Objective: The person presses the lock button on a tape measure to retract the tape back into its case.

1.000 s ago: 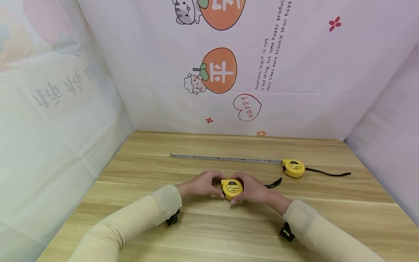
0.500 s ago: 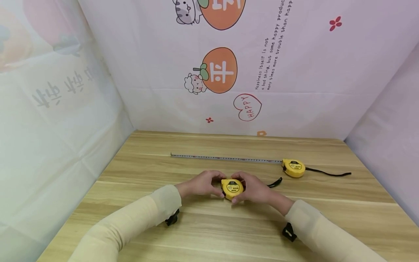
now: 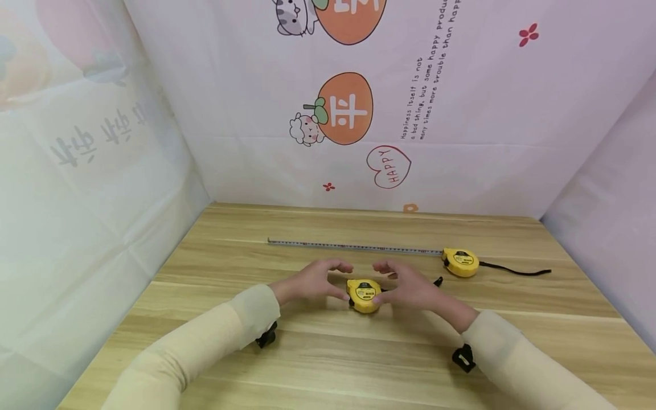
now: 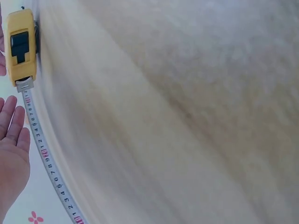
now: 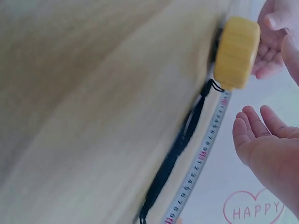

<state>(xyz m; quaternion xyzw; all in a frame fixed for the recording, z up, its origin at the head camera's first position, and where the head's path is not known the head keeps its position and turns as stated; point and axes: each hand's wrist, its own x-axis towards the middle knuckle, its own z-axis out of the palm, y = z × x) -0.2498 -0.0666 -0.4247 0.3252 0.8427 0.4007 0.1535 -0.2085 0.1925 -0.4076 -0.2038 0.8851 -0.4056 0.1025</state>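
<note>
A yellow tape measure [image 3: 364, 296] lies on the wooden table between both hands. Its lock button and the metal hook at its mouth face the left wrist camera [image 4: 21, 49]. My left hand [image 3: 314, 280] is beside its left side, thumb and fingers spread and holding nothing. On the other side, my right hand [image 3: 412, 286] has fingers lifted away, its thumb overlapping the case's edge in the head view. In the right wrist view this hand [image 5: 268, 154] shows a gap from the case [image 5: 237, 52]. A black wrist strap [image 5: 173, 151] trails from the case.
Behind lies a second yellow tape measure [image 3: 460, 262], its blade [image 3: 353, 246] drawn out to the left across the table [image 3: 328, 364]. Its black strap [image 3: 517, 272] points right. A printed white cloth [image 3: 461, 171] hangs along the table's back edge, with more cloth at both sides.
Both hands have let go of the near tape measure and spread apart, the fingers lifting and the right hand shifting right. Both tape measures stay where they were on the table.
</note>
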